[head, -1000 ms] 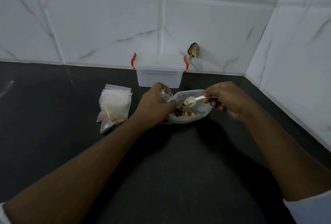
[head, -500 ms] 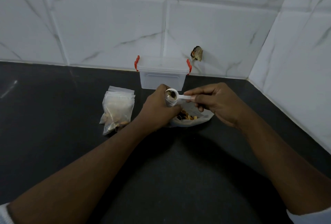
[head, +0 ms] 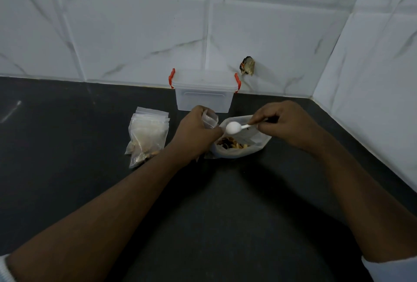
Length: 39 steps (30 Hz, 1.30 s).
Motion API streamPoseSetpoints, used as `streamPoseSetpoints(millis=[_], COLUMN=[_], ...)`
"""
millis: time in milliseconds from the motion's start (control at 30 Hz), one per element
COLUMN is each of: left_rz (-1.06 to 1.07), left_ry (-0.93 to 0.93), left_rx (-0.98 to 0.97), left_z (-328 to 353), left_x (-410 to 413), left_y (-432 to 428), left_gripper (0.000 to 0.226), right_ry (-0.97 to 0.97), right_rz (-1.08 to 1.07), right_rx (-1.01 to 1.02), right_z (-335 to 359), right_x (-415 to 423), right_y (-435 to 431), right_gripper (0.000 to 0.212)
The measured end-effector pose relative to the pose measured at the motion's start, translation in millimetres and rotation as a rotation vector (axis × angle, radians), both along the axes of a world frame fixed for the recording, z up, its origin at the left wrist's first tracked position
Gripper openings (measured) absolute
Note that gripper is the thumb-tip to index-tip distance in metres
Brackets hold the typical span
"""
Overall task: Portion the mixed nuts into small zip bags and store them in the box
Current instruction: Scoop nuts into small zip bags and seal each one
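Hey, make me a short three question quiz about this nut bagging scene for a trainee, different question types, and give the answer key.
1. True or false: the box stands open with its lid off.
2. What does the left hand grip? A. small zip bag B. knife C. jar lid
3. Fill the gap: the right hand pinches the white spoon by its ____.
Key: 1 false; 2 A; 3 handle.

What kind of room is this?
Probably a kitchen corner: a dark countertop meets white marble-look wall tiles, and a bag of mixed nuts sits in front of a lidded plastic box.
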<state>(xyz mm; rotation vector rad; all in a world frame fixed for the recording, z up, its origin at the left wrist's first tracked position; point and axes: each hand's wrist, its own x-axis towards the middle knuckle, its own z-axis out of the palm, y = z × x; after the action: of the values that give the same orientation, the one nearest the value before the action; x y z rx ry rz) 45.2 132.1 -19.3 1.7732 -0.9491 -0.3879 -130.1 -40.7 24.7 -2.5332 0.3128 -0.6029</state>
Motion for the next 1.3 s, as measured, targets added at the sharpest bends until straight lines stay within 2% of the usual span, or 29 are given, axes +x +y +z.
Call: streamPoseSetpoints(millis=[167, 267, 467, 533, 667, 867, 1033, 1167, 1300], left_rz=[-0.001, 0.002, 0.0, -0.003, -0.008, -0.014, -0.048, -0.074, -0.08], left_ry=[0.022, 0.001, -0.021, -0.03, -0.03, -0.049, -0.054, -0.069, -0.095], left_rx=[0.039, 0.053, 0.048, 0.05, 0.053, 0.051, 0.053, 0.049, 0.024], left_z=[1, 1, 2, 2, 2, 2, 3, 4, 1], left_x=[2, 1, -1, -1, -1, -2, -4, -5, -5], left_y=[-1, -1, 0, 0, -1, -1, 1, 3, 4], left_gripper=[0.039, 0.044, 0.045, 0.045, 0.043, 0.042, 0.04, 0.043, 0.048], right_ry=[0.205, 0.251, 0.202, 0.183, 0.128, 0.021, -0.102, -0.207, -0.18], right_rz=[-0.012, -0.098, -0.16, -0.166, -0.199, -0.243, -0.122, 0.023, 0.075], right_rx=[-0.162, -0.142, 0.017, 0.099, 0.432, 0.828, 0.995, 0.979, 0.753], right_z=[-10, -3, 2, 0, -8, -10, -7, -4, -9], right_x=[10, 6, 1, 4, 8, 7, 7, 10, 15], right_y=[5, 1, -3, -1, 3, -9, -6, 7, 16], right_gripper=[0.028, 0.025, 0.024, 0.022, 0.018, 0.015, 0.015, 0.019, 0.023])
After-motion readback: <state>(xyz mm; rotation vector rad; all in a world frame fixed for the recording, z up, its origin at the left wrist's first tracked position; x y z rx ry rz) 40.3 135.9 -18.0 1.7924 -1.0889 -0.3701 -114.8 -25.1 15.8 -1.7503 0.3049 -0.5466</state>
